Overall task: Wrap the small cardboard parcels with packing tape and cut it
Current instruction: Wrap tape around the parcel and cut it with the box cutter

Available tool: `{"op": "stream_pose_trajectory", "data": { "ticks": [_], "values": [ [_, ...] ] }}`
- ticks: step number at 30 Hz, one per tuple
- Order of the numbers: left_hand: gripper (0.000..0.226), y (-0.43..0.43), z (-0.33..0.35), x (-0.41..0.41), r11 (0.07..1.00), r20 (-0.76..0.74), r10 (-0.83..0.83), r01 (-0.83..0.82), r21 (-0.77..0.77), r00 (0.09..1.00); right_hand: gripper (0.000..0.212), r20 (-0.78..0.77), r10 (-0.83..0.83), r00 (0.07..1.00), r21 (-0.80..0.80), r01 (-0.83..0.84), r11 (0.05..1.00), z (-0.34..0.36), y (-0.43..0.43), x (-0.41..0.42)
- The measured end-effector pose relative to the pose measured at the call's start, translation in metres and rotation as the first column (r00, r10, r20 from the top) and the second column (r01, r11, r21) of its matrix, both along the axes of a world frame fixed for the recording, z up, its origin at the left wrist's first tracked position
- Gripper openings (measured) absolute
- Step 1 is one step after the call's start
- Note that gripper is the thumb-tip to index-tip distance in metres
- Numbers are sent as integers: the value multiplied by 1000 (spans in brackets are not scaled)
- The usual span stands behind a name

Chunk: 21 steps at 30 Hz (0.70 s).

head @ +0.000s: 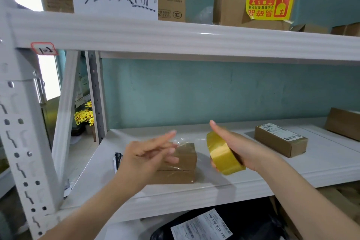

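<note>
White steel shelving [175, 35] is backed by a teal wall [194, 91] behind the grip; a bright window [48, 76] is seen well left of it.

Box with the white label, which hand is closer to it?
Right. The right hand, holding the tape roll, is just left of the box; the left hand is farther left, at the parcel.

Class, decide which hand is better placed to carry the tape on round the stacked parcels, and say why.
Right. The right hand grips the tape roll beside the parcels, its clear strip reaching them. The left hand only rests its fingers on the parcels.
</note>
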<state>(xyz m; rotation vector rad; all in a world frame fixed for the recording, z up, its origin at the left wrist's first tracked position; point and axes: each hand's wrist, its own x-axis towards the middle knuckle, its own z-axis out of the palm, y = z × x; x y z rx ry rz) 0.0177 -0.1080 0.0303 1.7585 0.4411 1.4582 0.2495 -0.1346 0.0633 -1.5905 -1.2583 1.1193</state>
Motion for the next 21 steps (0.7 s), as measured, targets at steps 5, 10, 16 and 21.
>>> {"op": "stream_pose_trajectory", "data": {
  "ticks": [5,10,16,21],
  "values": [
    [39,18,-7,-29,946,88,323,-321,-40,942,87,114,-273,955,152,255,955,-9,19,25],
    [36,51,-50,-55,672,-416,693,-736,76,589,42,202,-365,909,374,273,886,-40,51,42],
    [44,55,-76,-59,518,-743,624,-841,159,244,46,336,-394,855,346,277,896,-45,73,61],
    [41,53,-66,-52,519,-821,566,-803,291,69,55,812,-356,462,362,79,929,-30,80,69]
  ]
}}
